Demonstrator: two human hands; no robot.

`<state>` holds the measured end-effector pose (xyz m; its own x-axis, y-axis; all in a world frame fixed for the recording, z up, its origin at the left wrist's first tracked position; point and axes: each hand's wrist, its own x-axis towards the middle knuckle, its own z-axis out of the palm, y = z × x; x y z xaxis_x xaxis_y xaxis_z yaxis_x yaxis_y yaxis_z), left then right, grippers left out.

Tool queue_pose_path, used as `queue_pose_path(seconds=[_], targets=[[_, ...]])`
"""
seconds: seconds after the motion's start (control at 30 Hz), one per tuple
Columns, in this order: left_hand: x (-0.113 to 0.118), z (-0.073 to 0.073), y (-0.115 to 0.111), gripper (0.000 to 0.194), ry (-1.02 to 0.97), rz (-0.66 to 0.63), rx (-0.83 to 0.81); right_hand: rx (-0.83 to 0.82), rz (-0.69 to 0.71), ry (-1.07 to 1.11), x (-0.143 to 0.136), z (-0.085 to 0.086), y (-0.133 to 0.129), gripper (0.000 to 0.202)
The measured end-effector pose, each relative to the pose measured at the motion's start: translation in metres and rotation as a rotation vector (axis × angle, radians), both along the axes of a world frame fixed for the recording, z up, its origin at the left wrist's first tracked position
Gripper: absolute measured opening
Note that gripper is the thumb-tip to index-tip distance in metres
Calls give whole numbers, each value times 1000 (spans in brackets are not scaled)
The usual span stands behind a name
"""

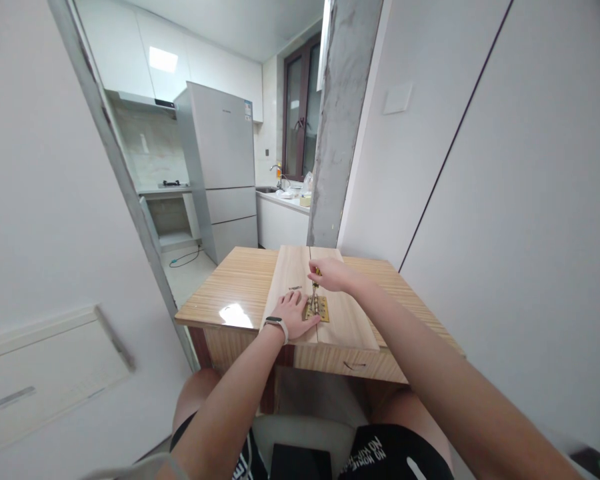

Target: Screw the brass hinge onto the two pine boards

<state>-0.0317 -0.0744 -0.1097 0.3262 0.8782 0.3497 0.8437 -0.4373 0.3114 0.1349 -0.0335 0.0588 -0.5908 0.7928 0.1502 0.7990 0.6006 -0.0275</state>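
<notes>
Two pale wooden boards (347, 327) lie side by side on the table, with a dark seam between them. A brass-coloured hinge (323, 309) spans that seam. My right hand (329, 274) is closed around the yellow handle of a screwdriver (315, 288), which stands upright with its shaft pointing down at the hinge; the tip is too small to make out. Flat on the left board, fingers spread, my left hand (292, 314) rests against the hinge's left side and partly covers it. Small dark pieces (295, 288) lie on the board just beyond its fingertips.
The wood-grain table (220, 287) has a drawer front with a handle (355, 365) facing me. Beyond it stand a grey fridge (225, 147) and a sink counter (283, 217). A white wall (505, 233) rises at the right, and a cable (185, 257) lies on the floor.
</notes>
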Motion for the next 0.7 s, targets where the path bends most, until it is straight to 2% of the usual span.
queue_pose_path(seconds=[0.17, 0.3, 0.47, 0.63, 0.7], targets=[[-1, 2, -2, 77, 17, -7, 33, -6, 32, 57, -1, -3, 2, 10], [-1, 5, -5, 77, 49, 3, 56, -69, 27, 94, -3, 3, 0, 10], [-2, 7, -6, 79, 88, 17, 39, -72, 21, 45, -4, 9, 2, 10], [-2, 7, -6, 80, 96, 18, 26, -12, 18, 13, -6, 4, 5, 2], [-2, 7, -6, 81, 99, 20, 25, 38, -8, -23, -7, 1, 5, 13]])
